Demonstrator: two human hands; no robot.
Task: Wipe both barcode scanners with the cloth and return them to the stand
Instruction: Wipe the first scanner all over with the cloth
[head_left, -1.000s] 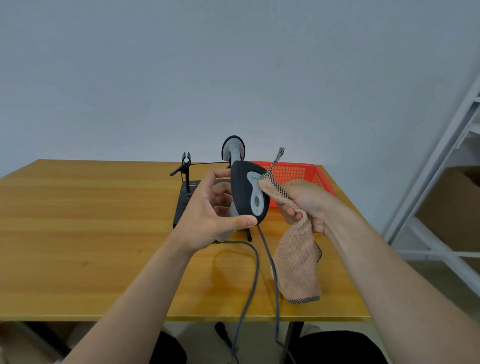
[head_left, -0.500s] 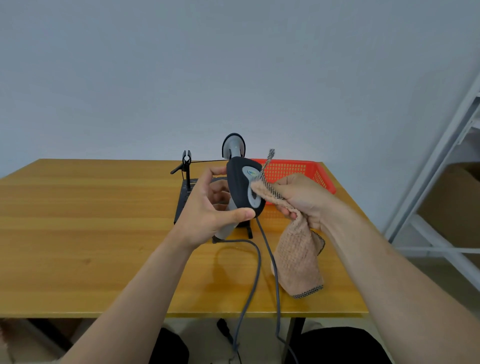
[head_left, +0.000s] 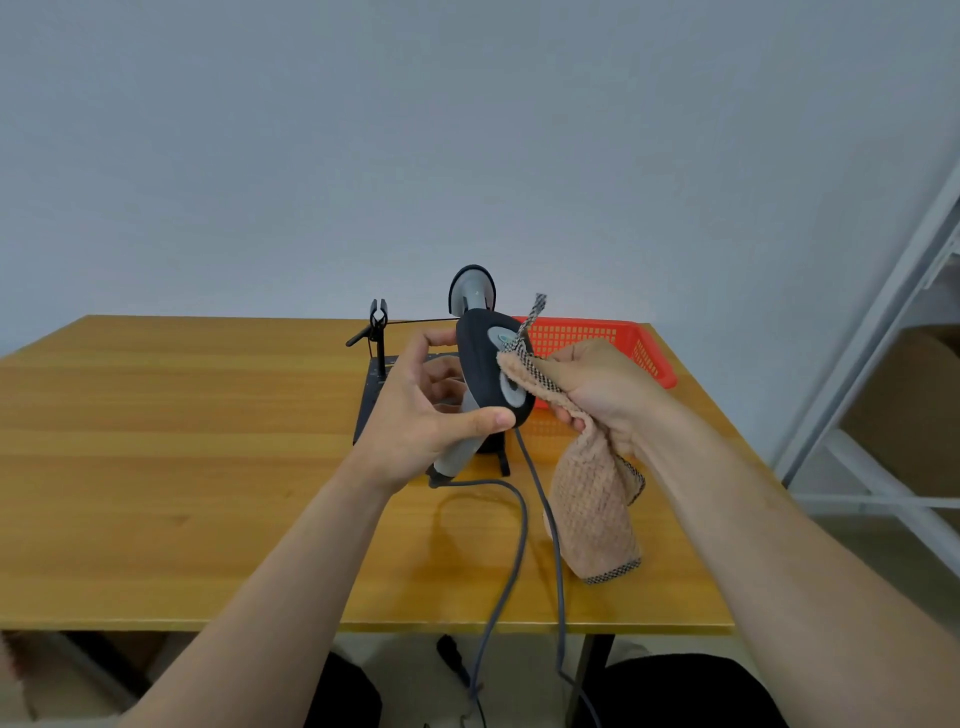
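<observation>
Above the wooden surface (head_left: 156, 467), one barcode scanner (head_left: 485, 374) is held raised, clear of the stand (head_left: 370, 395), probably so the cloth (head_left: 592, 509) can reach round its head. The right hand (head_left: 597, 384) bunches the cloth's top corner in curled fingers and presses it on the scanner's face. The left hand (head_left: 415, 415) curls round the handle, thumb under the head. The second scanner (head_left: 471, 291) stands behind, seemingly on the stand, apart from both hands.
</observation>
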